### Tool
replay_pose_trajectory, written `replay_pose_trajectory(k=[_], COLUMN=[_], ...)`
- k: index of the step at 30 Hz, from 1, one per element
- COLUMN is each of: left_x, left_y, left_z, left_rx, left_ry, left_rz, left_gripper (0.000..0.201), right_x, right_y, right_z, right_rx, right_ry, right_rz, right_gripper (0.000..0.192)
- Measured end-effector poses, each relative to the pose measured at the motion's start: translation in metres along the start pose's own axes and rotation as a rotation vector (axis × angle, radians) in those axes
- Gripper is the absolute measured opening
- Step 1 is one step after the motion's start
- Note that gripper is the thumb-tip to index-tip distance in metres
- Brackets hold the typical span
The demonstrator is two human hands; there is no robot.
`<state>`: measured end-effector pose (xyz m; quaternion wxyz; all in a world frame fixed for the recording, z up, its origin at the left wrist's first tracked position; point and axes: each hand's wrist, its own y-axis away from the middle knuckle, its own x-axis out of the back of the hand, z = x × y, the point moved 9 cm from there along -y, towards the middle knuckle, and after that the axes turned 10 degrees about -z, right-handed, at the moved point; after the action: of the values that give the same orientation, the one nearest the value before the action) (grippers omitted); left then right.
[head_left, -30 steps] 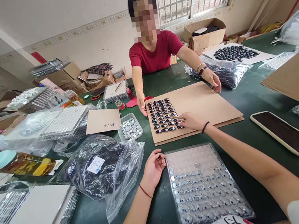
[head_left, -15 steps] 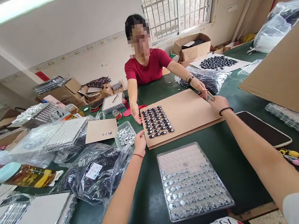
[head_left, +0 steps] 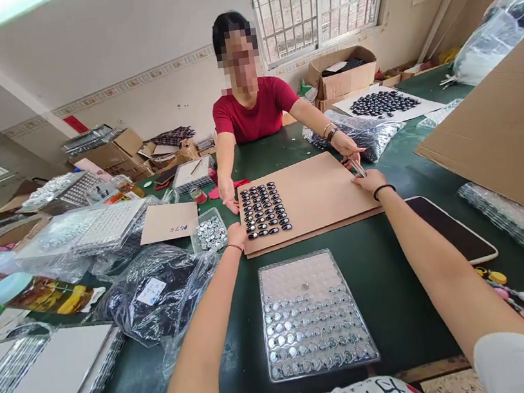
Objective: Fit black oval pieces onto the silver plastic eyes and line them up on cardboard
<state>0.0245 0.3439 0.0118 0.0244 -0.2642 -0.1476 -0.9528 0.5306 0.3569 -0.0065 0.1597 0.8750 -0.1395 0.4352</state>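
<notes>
Two people grip one cardboard sheet (head_left: 320, 191) across a green table (head_left: 401, 281). The wearer's left hand (head_left: 236, 234) closes on the sheet's near left corner, fingers folded together over the edge; the right hand (head_left: 369, 180) rests at the near right corner, pinching what looks like a slim metal tool, though the grip on the board itself cannot be told. The co-worker in red holds the far left corner with one hand (head_left: 229, 196) and the right side with the other (head_left: 346, 144).

Rows of dark oval pieces (head_left: 264, 210) lie loose on the sheet's left part, nothing walling them in. If the four hands lift or pull unevenly, the board is likely to tilt or flex and the pieces could slide out of their rows or off the edge.

At the table's near edge a clear blister tray (head_left: 314, 319) holds silver rings in its lower rows, upper rows mostly bare. Beside the sheet's left edge a small clear tub (head_left: 210, 232) is filled with silver pieces. A plastic bag (head_left: 159, 295) of dark pieces sits left of the tray.
</notes>
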Motion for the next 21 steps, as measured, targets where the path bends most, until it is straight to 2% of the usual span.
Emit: replay_pose_trajectory(k=[4, 8, 16, 21], left_x=[-0.008, -0.008, 0.021, 0.043], left_y=[0.003, 0.009, 0.016, 0.022], left_z=[-0.003, 0.007, 0.036, 0.058], left_rx=[0.078, 0.089, 0.058, 0.001], left_ry=[0.159, 0.255, 0.353, 0.421], left_rz=[-0.088, -0.127, -0.23, -0.236], left_gripper=[0.026, 0.026, 0.017, 0.014], right_x=[0.003, 0.013, 0.056, 0.08], right_y=[0.002, 0.008, 0.014, 0.02], right_z=[0.0, -0.002, -0.026, -0.045], right_rx=[0.022, 0.018, 0.003, -0.006], right_ry=[-0.039, -0.071, -0.001, 0.037], right_rz=[0.051, 0.101, 0.086, 0.039], right_gripper=[0.034, 0.034, 0.025, 0.026])
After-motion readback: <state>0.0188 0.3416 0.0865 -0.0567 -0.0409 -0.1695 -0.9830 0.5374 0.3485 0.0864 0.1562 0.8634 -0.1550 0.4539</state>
